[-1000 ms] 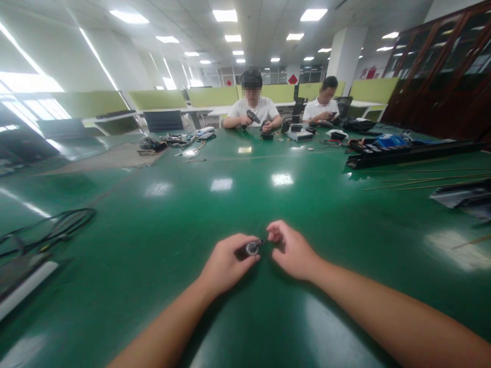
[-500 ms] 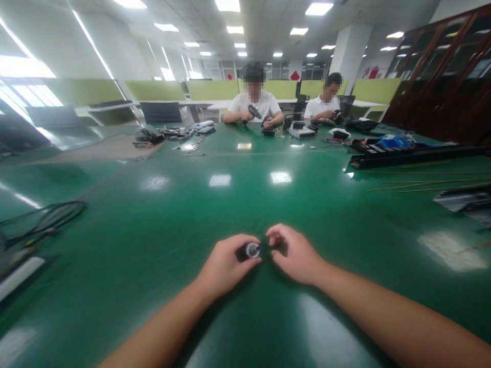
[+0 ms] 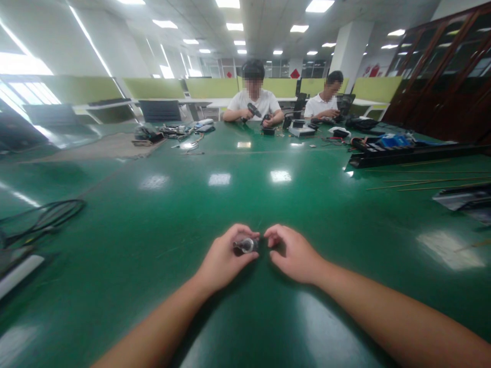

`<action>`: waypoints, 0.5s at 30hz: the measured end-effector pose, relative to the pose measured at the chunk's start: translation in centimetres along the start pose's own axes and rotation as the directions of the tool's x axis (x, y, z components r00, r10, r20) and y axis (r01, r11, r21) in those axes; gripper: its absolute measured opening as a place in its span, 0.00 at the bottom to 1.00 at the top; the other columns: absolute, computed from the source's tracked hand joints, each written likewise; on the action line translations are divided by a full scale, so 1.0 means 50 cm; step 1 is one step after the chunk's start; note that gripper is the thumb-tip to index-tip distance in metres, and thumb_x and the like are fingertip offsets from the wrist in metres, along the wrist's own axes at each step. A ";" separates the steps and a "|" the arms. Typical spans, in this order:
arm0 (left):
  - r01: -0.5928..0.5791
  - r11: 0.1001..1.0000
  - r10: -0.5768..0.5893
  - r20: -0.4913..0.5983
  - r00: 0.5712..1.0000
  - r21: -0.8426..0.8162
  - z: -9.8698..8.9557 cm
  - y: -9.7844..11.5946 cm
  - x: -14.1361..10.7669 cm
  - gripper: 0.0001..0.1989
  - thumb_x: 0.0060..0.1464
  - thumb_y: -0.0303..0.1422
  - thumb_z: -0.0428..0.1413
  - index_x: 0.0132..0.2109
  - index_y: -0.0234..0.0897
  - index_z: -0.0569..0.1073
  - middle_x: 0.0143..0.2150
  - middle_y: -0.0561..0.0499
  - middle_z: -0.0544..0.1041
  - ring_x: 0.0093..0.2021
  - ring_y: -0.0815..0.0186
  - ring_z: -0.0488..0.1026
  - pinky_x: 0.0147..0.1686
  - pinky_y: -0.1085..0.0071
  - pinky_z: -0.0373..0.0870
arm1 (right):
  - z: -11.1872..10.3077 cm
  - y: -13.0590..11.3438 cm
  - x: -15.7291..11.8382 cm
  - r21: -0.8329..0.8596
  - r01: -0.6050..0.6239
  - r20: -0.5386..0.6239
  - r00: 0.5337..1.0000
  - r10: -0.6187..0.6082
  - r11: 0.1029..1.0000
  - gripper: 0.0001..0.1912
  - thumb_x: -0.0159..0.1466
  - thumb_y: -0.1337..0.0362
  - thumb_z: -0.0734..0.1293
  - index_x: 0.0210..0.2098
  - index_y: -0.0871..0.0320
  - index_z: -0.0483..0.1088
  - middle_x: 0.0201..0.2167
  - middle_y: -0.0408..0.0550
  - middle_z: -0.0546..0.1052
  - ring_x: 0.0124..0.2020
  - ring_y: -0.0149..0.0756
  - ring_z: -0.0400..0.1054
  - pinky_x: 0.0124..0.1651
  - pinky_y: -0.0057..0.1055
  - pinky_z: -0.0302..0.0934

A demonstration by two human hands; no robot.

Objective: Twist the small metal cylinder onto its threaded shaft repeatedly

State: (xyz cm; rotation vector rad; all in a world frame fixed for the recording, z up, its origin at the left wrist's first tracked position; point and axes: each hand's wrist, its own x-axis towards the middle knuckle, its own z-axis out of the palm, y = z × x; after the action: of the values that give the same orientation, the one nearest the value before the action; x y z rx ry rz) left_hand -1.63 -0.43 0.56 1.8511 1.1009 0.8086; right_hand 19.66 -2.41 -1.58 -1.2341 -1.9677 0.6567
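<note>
A small dark object with a pale, shiny ring and a narrow dark tip (image 3: pixel 247 245) sits between the thumb and fingers of my left hand (image 3: pixel 220 258). Its tip points left, toward my palm; its exact kind is too small and blurred to tell. Just to the right, my right hand (image 3: pixel 297 255) rests close to the green tabletop (image 3: pixel 245 204). Its fingers are loosely curled, with a gap to the thumb and nothing held. A narrow gap separates the two hands.
Dark cables (image 3: pixel 57 212) and a pale-edged item (image 3: pixel 21 276) lie at left. A long black rail (image 3: pixel 410 156) and thin rods (image 3: pixel 429 181) lie at right. Across the table, one person holds a dark handheld tool (image 3: pixel 253 110); another person (image 3: pixel 324 105) sits farther right.
In my left hand the object has tipped, its dark tip swinging from right to left. My right hand has barely shifted.
</note>
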 end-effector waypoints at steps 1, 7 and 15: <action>0.017 0.999 -0.018 -0.009 1.000 -0.046 -0.001 -0.001 0.002 0.19 0.49 0.34 0.64 0.47 0.38 0.67 0.48 0.46 0.80 0.47 0.59 0.78 0.50 0.60 0.74 | 0.000 0.000 0.000 0.001 0.001 0.003 1.000 -0.001 1.000 0.21 0.54 0.77 0.66 0.45 0.54 0.68 0.35 0.43 0.75 0.38 0.36 0.67 0.44 0.34 0.61; 0.091 0.974 -0.096 -0.014 0.995 -0.206 -0.003 -0.005 0.012 0.18 0.49 0.37 0.64 0.44 0.35 0.68 0.45 0.44 0.80 0.46 0.58 0.79 0.51 0.59 0.75 | 0.001 0.002 0.000 -0.003 0.009 0.002 1.000 -0.009 1.000 0.22 0.53 0.77 0.66 0.46 0.53 0.68 0.35 0.43 0.74 0.38 0.36 0.67 0.45 0.34 0.61; 0.116 0.968 -0.113 0.026 0.993 -0.222 -0.004 -0.003 0.015 0.19 0.58 0.39 0.57 0.52 0.33 0.68 0.48 0.42 0.79 0.42 0.61 0.78 0.48 0.60 0.76 | 0.001 0.003 0.000 -0.019 0.013 0.016 1.000 -0.013 1.000 0.21 0.54 0.77 0.66 0.45 0.54 0.69 0.36 0.43 0.74 0.38 0.37 0.67 0.45 0.34 0.61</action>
State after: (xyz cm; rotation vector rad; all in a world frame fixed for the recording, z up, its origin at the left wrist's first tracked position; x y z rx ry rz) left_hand -1.54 0.35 0.63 1.5888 1.0530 0.8166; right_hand 19.69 -2.34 -1.74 -1.2298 -1.9981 0.6446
